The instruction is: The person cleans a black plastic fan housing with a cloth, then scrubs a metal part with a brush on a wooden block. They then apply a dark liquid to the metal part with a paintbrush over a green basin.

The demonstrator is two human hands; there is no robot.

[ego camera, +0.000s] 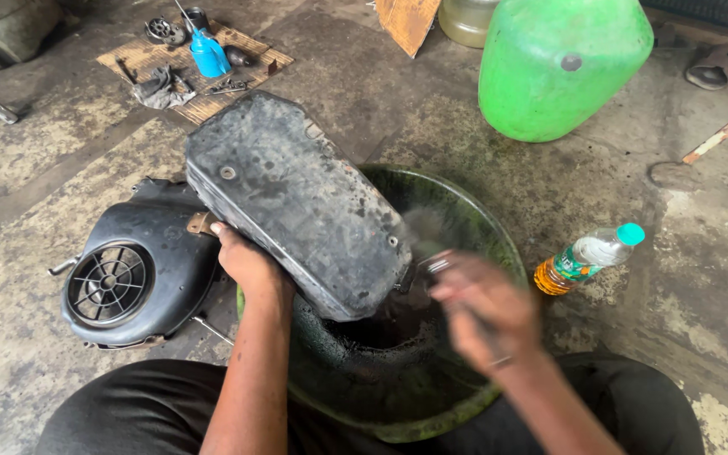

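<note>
My left hand [246,261] grips the near edge of a long, grimy black engine cover [297,198] and holds it tilted over a green basin [473,219] with dark liquid in its bottom. My right hand [482,307] is blurred with motion beside the cover's lower end. It is closed around a small brush-like tool [431,265] whose tip meets the cover. The basin sits on the floor between my knees.
A black fan cover with a round grille [128,274] lies left of the basin. A plastic bottle with amber liquid [587,257] lies to the right. A big green container [562,63] stands behind. Far left, cardboard [195,63] holds a blue oil can, a rag and small parts.
</note>
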